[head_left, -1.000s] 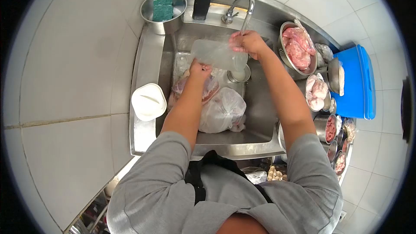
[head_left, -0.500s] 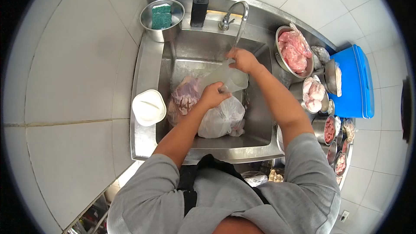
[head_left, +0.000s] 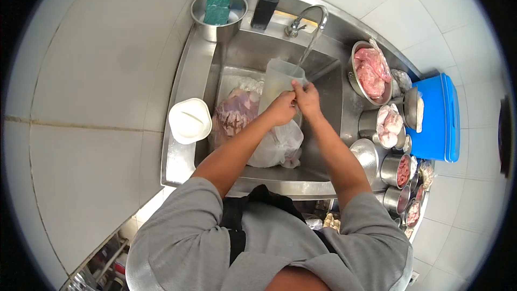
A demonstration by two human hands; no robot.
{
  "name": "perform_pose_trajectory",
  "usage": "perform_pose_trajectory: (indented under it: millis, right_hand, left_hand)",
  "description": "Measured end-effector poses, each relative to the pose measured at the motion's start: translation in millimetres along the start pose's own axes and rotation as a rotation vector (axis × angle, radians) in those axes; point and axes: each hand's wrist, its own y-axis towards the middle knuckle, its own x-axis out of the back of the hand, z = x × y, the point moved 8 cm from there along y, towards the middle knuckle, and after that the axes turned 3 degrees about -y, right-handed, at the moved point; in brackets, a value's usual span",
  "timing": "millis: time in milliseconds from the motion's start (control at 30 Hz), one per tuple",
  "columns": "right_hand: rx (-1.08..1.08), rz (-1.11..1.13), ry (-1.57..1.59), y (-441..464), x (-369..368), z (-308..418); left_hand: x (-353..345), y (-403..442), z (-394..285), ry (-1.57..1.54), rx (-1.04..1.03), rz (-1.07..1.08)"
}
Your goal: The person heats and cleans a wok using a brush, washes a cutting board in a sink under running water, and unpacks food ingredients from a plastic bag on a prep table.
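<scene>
In the head view, the left hand [head_left: 281, 109] and right hand [head_left: 307, 98] both seem to grip the translucent container [head_left: 276, 83], though overlapping fingers hide exactly where. It's tilted above the sink [head_left: 318, 164], under running water [head_left: 308, 53]: apparently a rinse, calling for a steady, firm hold.

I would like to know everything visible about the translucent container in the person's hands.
The translucent container looks like frosted, colourless plastic, with fairly straight sides and rounded far corners. It is held over the sink; water from the tap meets its right side. The left hand and right hand cover part of its near end, so any handle is hidden.
</scene>
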Motion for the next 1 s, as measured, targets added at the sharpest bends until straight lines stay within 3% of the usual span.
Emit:
perform_pose_trajectory:
  millis: [33, 133, 167, 200, 267, 333, 400, 533, 633, 700, 733, 800, 833, 900, 967, 1000]
  right_hand:
    - [-0.004, -0.082, 0.032, -7, 11, 13]
    - [-0.022, 0.037, -0.116, 5, 14, 27]
    - [-0.154, 0.298, -0.213, -4, 7, 45]
    - [-0.161, 0.307, -0.211, -5, 1, 49]
    - [0.205, 0.572, -0.658, -18, -28, 71]
    - [0.115, 0.632, -0.753, -29, -37, 67]
    - [0.328, 0.791, -0.979, -36, -66, 52]
    - [0.317, 0.988, -1.149, -56, -67, 52]
    - [0.105, 1.018, -1.118, -65, -41, 60]
    - [0.039, 0.741, -0.868, -50, -15, 73]
    - [0.042, 0.739, -0.864, -53, -5, 77]
    - [-0.338, 0.521, -0.424, -52, 35, 73]
    - [-0.36, 0.435, -0.303, -34, 33, 41]
    - [-0.336, 0.362, -0.095, -21, 17, -2]
    - [-0.387, 0.306, 0.41, -26, 6, -9]
    - [-0.371, 0.319, 0.418, -35, 1, -10]
  left_hand:
    - [4, -11, -4, -0.004, 0.009, -0.012]
    - [13, -52, -34, 0.157, -0.051, 0.099]
    - [16, -65, -26, 0.092, 0.077, 0.167]
    - [19, -81, -15, 0.027, 0.207, 0.239]
    - [29, -111, -3, 0.21, 0.344, 0.316]
    - [37, -135, 11, 0.398, 0.468, 0.393]
    - [41, -157, 23, 0.341, 0.486, 0.362]
    - [41, -186, 43, 0.31, 0.54, 0.386]
    - [42, -194, 46, 0.336, 0.502, 0.416]
    - [53, -200, 33, 0.426, 0.48, 0.439]
    - [59, -204, 24, 0.432, 0.479, 0.438]
    - [72, -212, 5, 0.499, 0.529, 0.479]
    - [79, -222, 0, 0.513, 0.527, 0.471]
    - [102, -242, -24, 0.287, 0.439, 0.175]
    - [116, -263, -53, 0.273, 0.454, 0.089]
    - [123, -276, -68, 0.244, 0.472, 0.012]
